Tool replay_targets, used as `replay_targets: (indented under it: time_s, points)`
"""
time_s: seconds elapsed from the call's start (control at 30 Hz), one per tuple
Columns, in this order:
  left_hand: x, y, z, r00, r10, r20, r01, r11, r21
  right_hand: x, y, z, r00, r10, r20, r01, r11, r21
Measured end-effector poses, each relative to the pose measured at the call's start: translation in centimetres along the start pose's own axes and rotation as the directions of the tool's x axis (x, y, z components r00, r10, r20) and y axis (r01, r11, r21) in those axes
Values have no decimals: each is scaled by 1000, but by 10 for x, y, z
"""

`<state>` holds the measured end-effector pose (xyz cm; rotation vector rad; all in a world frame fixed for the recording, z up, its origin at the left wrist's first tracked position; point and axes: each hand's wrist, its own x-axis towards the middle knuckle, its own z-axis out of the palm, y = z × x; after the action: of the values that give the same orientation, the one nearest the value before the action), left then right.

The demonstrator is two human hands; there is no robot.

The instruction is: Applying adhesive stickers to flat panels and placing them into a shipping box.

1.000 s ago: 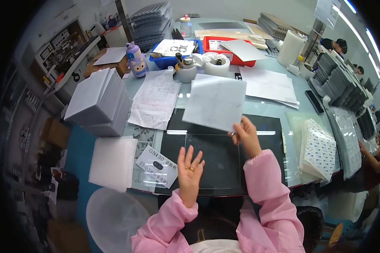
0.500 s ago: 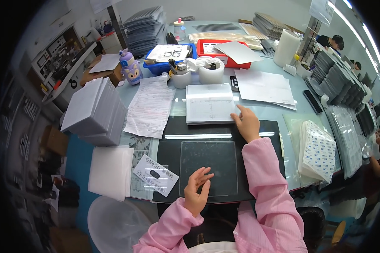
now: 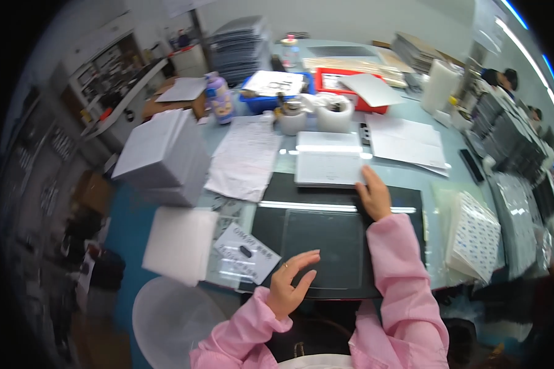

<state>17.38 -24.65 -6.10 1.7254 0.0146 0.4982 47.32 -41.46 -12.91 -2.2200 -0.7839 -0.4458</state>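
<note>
Right hand: the right hand [image 3: 373, 194] is now bare of the pale sheet it held tilted in the air a second ago; fingers loosely extended, thumb a little apart, fingertips at the stack's right edge. Whether they press on it, I cannot tell.
Left hand: the left hand [image 3: 292, 286], palm turned up a second ago, now hangs over the near left part of the clear square plate [image 3: 326, 252], thumb and fingers parted in a wide gap, holding nothing.
Sheet stack: the stack of pale sheets [image 3: 328, 163] lies flat at the far edge of the black mat [image 3: 268, 224], left of the right hand's fingertips. It looks whitish, smooth and squared up; a bright light band crosses its top. The cross-shaped lines seen there half a second ago are now blurred out.
Clear plate: transparent, thin-edged, flat on the mat.
Counter: a creased written sheet [image 3: 243, 157] lies left of the stack on the counter [image 3: 286, 163].
</note>
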Motion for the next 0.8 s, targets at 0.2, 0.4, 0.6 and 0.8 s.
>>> replay_targets:
  time_s: [0.2, 0.4, 0.6, 0.8]
  points:
    - [71, 34, -155, 848, 504, -165, -237, 639, 731, -22, -49, -31, 985, -33, -168, 61, 984, 167]
    - [142, 54, -271, 795, 550, -254, -21, 445, 895, -53, -75, -43, 988, -59, -144, 92, 968, 234]
    - [153, 61, -288, 923, 227, -309, 179, 457, 871, -58, -78, -40, 999, 36, -32, -25, 960, 280]
    - [178, 80, -294, 985, 77, -153, 127, 270, 955, -58, -79, -44, 996, -1, -84, 22, 969, 245]
